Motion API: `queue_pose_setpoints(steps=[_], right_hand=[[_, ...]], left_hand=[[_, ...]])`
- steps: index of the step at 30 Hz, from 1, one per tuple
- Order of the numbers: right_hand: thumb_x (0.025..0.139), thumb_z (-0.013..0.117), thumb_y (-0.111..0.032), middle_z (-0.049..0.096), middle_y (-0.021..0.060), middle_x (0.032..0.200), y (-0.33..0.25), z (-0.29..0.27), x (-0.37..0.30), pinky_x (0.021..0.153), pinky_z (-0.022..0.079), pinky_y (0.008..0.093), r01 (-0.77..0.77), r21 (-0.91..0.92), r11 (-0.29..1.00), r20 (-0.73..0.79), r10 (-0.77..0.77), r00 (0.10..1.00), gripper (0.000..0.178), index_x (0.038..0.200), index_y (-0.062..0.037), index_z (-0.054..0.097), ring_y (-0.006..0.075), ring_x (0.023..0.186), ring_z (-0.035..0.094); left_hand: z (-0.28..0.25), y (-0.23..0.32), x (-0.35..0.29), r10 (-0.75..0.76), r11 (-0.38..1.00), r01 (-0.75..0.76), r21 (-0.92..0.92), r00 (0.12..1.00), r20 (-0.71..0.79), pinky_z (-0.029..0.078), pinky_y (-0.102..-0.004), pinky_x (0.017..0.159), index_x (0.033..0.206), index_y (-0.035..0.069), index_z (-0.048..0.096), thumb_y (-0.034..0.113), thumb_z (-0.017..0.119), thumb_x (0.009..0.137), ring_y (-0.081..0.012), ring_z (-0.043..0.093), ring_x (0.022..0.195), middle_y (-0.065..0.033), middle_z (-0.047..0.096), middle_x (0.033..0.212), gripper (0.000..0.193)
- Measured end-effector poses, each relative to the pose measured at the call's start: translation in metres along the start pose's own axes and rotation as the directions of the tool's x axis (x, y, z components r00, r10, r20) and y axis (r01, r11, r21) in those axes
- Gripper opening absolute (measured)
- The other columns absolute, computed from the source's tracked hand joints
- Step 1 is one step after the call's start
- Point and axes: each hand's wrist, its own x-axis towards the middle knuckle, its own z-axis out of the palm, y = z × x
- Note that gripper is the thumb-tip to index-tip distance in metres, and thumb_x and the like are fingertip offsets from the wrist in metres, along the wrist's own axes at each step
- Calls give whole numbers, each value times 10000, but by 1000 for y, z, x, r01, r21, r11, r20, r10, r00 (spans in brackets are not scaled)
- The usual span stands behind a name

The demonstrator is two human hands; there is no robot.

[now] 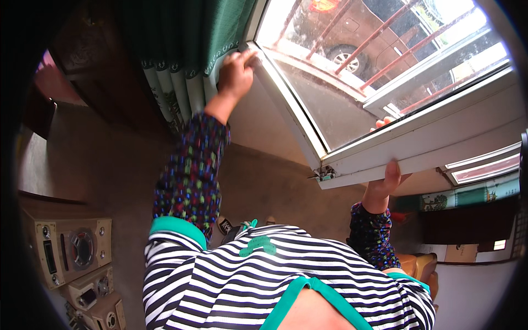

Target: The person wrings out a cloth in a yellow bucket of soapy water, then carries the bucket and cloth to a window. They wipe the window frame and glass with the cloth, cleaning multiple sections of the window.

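A white-framed window sash (418, 144) is swung inward at the right, its glass facing up in the view. My right hand (389, 179) grips its frame, thumb on the near face and fingertips showing past the far edge, behind the glass. At the upper middle my left hand (236, 76) reaches to the white window frame (291, 104), near its far corner. Its fingers are bent together, slightly blurred, against the frame; whether they hold something small or pale cannot be made out. A metal fitting (325, 174) sits on the sash's lower corner.
Green curtains (212, 33) hang just left of my left hand. Beyond the glass are rusty bars (385, 63) and a parked brown car (379, 25). Wooden speakers (71, 247) stand at lower left. A brown glossy chair or sofa part (415, 267) is by my right elbow.
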Motion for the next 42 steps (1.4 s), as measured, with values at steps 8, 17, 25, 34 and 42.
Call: queue_pose_setpoints(steps=[8,17,25,34,42], right_hand=[[796,447,-292,425,276,1262,-5,7,-3,954,415,430,-142,-55,988,-109,135,985,673,1336,72,278,348,1157,462],[811,426,-518,434,225,1262,1,9,-3,978,383,407,-205,-18,979,-201,198,959,770,1325,44,309,301,1161,456],[788,515,-400,446,296,1204,8,2,4,878,472,430,-140,26,990,-202,142,969,761,1356,28,244,350,1077,520],[813,509,-357,476,296,1179,13,-6,-1,849,478,427,-99,87,991,-205,115,972,709,1328,65,268,352,1038,543],[865,440,-487,496,243,1191,16,-11,0,887,446,420,-45,14,999,-128,46,991,715,1345,13,264,322,1052,551]], left_hand=[[-42,202,-17,115,536,-347,-770,933,-341,483,-271,664,1117,82,520,57,629,802,-151,583,792,-60,583,948,334],[28,201,-130,307,879,-379,-289,914,-265,412,-443,710,1117,26,417,95,649,724,-347,533,872,-191,510,1015,461],[30,158,-172,344,869,-365,-334,931,-122,413,-402,717,1063,86,480,75,602,721,-290,511,876,-148,492,1013,363],[22,92,-214,-145,898,142,-416,989,23,460,-413,700,983,27,485,85,586,819,-370,551,817,-166,546,905,201],[-61,199,-68,190,464,-406,-787,914,-359,505,-336,658,1034,7,528,36,644,771,-261,627,734,-167,615,874,289]])
